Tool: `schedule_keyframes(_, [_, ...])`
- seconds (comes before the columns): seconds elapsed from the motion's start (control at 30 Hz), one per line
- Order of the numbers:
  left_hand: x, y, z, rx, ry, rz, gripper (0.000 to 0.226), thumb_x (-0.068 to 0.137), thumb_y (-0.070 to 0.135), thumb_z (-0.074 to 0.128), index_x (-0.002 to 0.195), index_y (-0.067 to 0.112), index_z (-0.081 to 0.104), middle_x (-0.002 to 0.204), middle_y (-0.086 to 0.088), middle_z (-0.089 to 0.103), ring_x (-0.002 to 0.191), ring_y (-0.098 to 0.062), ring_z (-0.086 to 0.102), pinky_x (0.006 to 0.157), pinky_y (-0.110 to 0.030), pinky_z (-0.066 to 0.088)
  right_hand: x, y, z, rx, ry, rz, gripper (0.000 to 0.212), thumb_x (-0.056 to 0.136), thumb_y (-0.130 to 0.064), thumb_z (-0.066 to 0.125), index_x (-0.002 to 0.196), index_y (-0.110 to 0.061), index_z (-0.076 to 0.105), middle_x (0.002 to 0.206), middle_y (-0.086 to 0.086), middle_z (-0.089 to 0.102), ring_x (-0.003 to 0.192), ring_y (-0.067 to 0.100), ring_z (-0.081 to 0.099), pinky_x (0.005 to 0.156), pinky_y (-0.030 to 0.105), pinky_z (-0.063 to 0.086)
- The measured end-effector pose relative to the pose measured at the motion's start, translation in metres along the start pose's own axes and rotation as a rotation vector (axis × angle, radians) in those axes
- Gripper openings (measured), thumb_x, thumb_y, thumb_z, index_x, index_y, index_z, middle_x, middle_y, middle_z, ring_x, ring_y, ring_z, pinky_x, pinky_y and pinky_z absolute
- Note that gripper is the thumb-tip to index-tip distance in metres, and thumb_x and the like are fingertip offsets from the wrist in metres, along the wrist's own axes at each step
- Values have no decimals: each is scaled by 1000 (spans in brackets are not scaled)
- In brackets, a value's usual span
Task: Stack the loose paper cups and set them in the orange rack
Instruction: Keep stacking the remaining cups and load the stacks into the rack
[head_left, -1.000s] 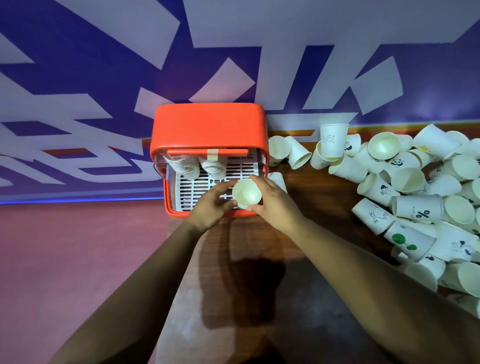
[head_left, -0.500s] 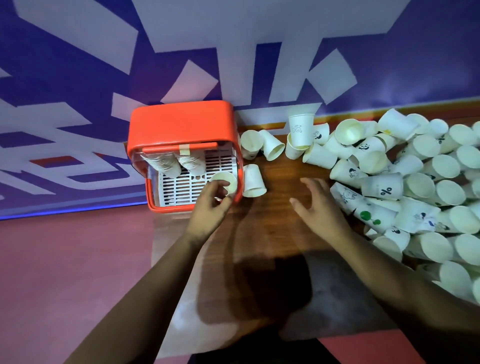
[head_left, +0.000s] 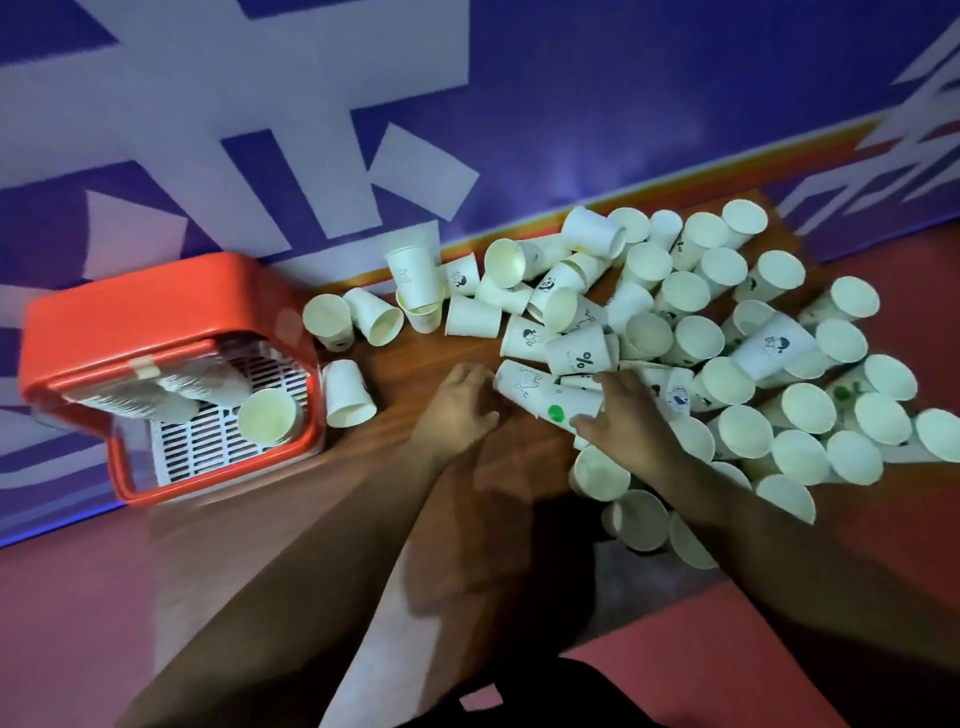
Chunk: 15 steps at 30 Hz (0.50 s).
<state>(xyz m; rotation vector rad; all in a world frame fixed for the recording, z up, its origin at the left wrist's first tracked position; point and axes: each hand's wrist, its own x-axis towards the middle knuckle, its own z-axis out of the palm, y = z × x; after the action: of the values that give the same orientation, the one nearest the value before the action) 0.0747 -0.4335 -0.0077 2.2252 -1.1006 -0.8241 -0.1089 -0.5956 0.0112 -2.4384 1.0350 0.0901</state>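
The orange rack stands at the left end of the wooden table. A stack of cups stands in its front right corner, and more stacks lie under its handle. A big pile of loose white paper cups covers the right of the table. A cup with a green dot lies on its side at the pile's near left edge. My right hand grips its mouth end, thumb underneath. My left hand touches its closed end with relaxed fingers.
One loose cup lies right beside the rack, and three more lie behind it by the blue and white wall. Bare wood shows between the rack and the pile. Red floor lies below the table's front edge.
My left hand let go of the cup stack in the rack and moved right to the pile. My right hand reached into the pile and took hold of the green-dot cup. The view swung right.
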Motion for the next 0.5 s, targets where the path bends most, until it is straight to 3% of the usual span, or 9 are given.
schedule_keyframes(0.07, [20,7,13,112,-35,26,70,82,19,73,145,9,43,148,-10,40,135,-27,42,110,-31,36,2,9,7,-65,-43,-25,70,70,-33,79,128,-2,54,122,22,52,118,40,47,101,46,39])
schedule_keyframes(0.13, [36,10,25,236,-62,70,76,80,20,75,148,10,41,149,-10,40,135,-30,42,109,-40,40,4,13,10,-154,-79,-54,72,73,-39,74,132,-6,50,126,19,48,122,37,44,103,44,37])
schedule_keyframes(0.33, [62,8,47,424,-99,167,77,81,25,74,149,17,39,151,-9,40,140,-29,36,111,-39,30,11,26,18,-208,-90,-109,74,77,-46,68,136,-9,42,128,16,47,123,37,42,106,44,32])
schedule_keyframes(0.5, [61,9,51,452,-51,134,63,89,31,65,148,22,44,136,-11,43,126,-31,39,101,-38,31,11,29,10,-111,-40,-145,79,70,-43,75,134,-9,44,122,15,53,112,36,51,96,45,42])
